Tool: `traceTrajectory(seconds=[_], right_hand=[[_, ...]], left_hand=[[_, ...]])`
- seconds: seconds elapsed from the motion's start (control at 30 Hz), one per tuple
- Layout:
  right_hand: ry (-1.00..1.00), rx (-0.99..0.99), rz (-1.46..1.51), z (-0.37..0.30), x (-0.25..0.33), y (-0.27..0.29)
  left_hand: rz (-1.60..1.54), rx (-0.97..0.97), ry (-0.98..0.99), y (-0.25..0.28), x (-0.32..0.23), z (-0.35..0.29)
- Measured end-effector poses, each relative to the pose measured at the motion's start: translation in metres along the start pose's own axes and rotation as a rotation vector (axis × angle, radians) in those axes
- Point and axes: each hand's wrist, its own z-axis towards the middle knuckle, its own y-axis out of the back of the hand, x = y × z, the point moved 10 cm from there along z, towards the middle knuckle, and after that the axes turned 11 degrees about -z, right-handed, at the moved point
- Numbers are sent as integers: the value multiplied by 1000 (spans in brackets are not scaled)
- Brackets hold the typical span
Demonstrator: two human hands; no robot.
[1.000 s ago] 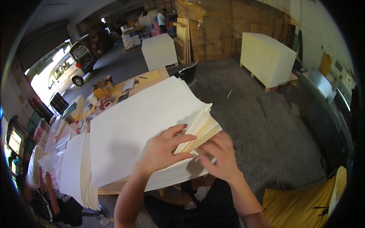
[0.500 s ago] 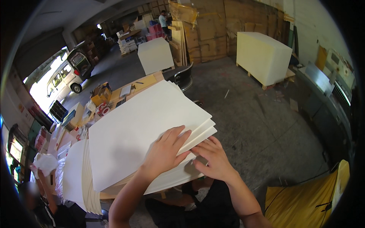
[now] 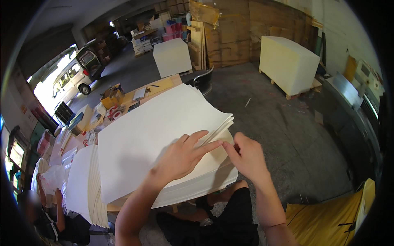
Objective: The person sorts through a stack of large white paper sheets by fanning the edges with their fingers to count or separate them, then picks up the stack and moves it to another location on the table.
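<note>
Large white sheets (image 3: 143, 123) lie in a stack on a table before me, their right-hand corner raised and fanned into several layers. My left hand (image 3: 180, 160) rests on the sheets near that corner, fingers stretched and apart, its index finger reaching toward my right hand. At the stack's right edge, my right hand (image 3: 248, 158) is closed, thumb and curled forefinger pinching the edge of a lower white sheet (image 3: 219, 158). The fingertips of both hands nearly meet there. Below, more layers of the stack (image 3: 197, 186) show along the near side.
A second fanned pile of white sheets (image 3: 82, 186) adjoins on the left. Beyond are a cardboard box (image 3: 111, 96) and tape rolls. A person (image 3: 51, 213) handles clear plastic at lower left. White blocks on pallets (image 3: 287, 65) stand on the floor; yellow cloth (image 3: 328, 217) hangs at lower right.
My right hand has drawn its fingers out from under the raised corner and curled them into a pinch at the edge. My left hand's index finger has stretched right; the raised layers have closed up.
</note>
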Motion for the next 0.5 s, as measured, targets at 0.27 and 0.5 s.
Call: traceTrajectory(seconds=[0.27,0.5], right_hand=[[-294,15,487,2,-30,-30],[-550,231,1140,-3,-34,-57]], left_hand=[[-298,39,152,0,23,-5],[-295,104,192,0,16,-7]])
